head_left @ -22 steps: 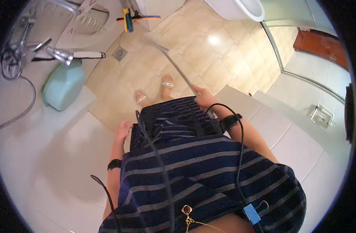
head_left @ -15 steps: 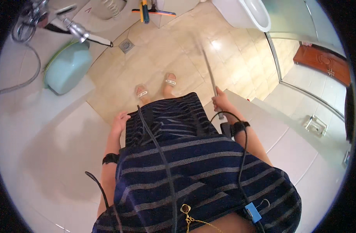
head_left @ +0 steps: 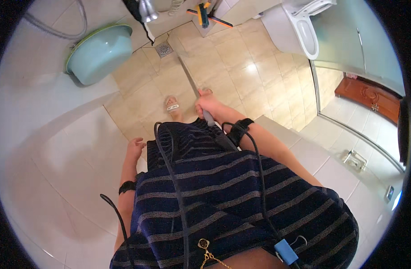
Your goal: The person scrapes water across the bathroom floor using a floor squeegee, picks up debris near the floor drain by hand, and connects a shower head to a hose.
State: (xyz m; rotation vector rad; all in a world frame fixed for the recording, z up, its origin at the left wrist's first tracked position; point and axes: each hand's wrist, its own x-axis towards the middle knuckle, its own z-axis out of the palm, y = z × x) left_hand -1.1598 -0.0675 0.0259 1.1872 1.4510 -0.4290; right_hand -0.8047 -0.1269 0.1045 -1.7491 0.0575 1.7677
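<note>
My right hand point(head_left: 208, 106) is closed around the grip of a long thin grey rod point(head_left: 189, 75). The rod slants away from me over the tiled floor, and its far end is close to the floor drain point(head_left: 164, 49); I cannot make out what kind of tool it is. My left hand point(head_left: 135, 147) hangs beside the striped dress point(head_left: 187, 179), fingers loosely apart and holding nothing. Black bands circle both wrists.
At the left stands a pale blue basin point(head_left: 100, 56) by a white ledge. A squeegee point(head_left: 221, 21) and a brush point(head_left: 203, 15) are at the far wall. A white toilet point(head_left: 306, 38) is far right, beside a glass partition point(head_left: 349, 45). Black cables point(head_left: 255, 148) hang in front of me.
My right hand has swung left with the rod, whose far end has moved from the middle of the floor toward the drain. The view has shifted; my left hand stays by my side.
</note>
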